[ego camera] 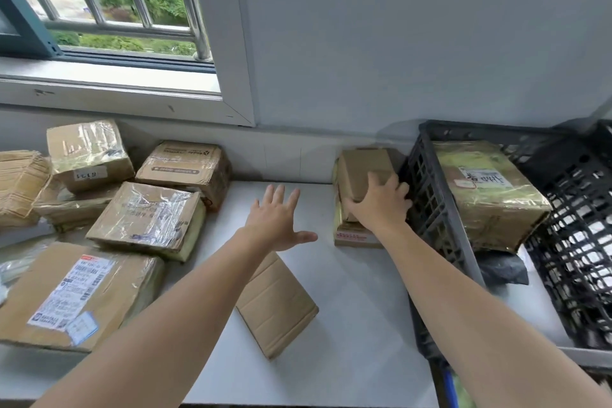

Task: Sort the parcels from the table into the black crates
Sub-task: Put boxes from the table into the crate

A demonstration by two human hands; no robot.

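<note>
Head view: the right hand (377, 205) grips a small brown box (362, 169). Its fingers curl over the box's near top edge and the thumb lies against the left side. That box sits on top of a lower parcel (352, 236), and the two form a short stack at the back of the white table (357, 308), just beside the latticed wall of a black crate (430, 195). The knuckles are very near that wall; whether they touch it cannot be told.

The left hand (278, 219) holds nothing. Its fingers are straight and spread, the thumb is out to the right and the palm faces down over bare tabletop, between the stack and the parcels on the left.

Inside the crate lies a tape-wrapped parcel (486, 195) with a white handwritten label, tilted. A second black crate (576, 242) stands to its right, and a dark grey bag (503, 270) lies below the wrapped parcel.

A flat plain cardboard parcel (278, 305) lies on the table partly under the left forearm. Further left are a shiny taped parcel (149, 219), a large parcel with a printed label (76, 295), a box by the wall (185, 166), a numbered box (86, 156) and a pile of flat cardboard (20, 182).
</note>
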